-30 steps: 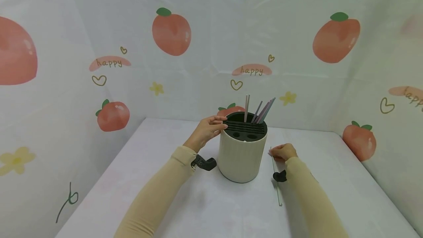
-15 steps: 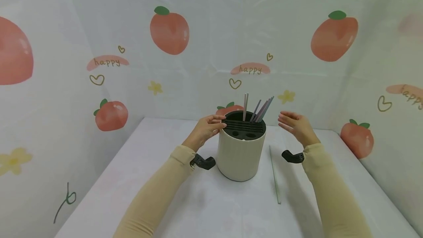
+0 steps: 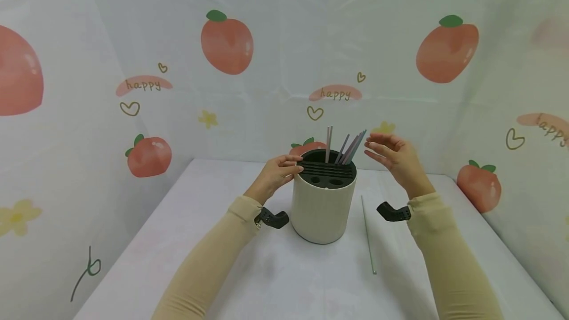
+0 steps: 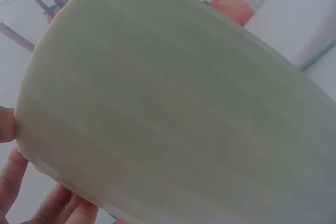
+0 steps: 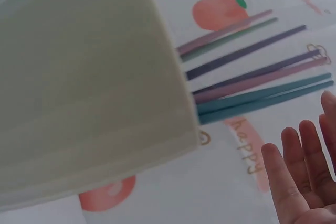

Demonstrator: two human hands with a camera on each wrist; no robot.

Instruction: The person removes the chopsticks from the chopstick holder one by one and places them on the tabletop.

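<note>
A cream utensil holder (image 3: 321, 211) with a black slotted top (image 3: 328, 176) stands upright on the table. Several pink, green, purple and blue chopsticks (image 5: 257, 69) lean out of its rear opening. My left hand (image 3: 276, 174) holds the holder's left rim; the left wrist view shows its fingers (image 4: 52, 205) along the wall. Beside the tips of the blue chopsticks, my right hand (image 3: 395, 159) hovers with nothing in it, its fingers loosely extended and apart from them. One green chopstick (image 3: 368, 236) lies on the table right of the holder.
The white table (image 3: 222, 270) reaches back to a white cloth backdrop (image 3: 275, 53) printed with peaches, hearts and flowers. A black camera mount sits on each wrist, the left one (image 3: 273, 219) close to the holder's side.
My right hand has let go of the green chopstick, risen from the table, and moved left toward the chopstick tips. My left hand stays on the rim.
</note>
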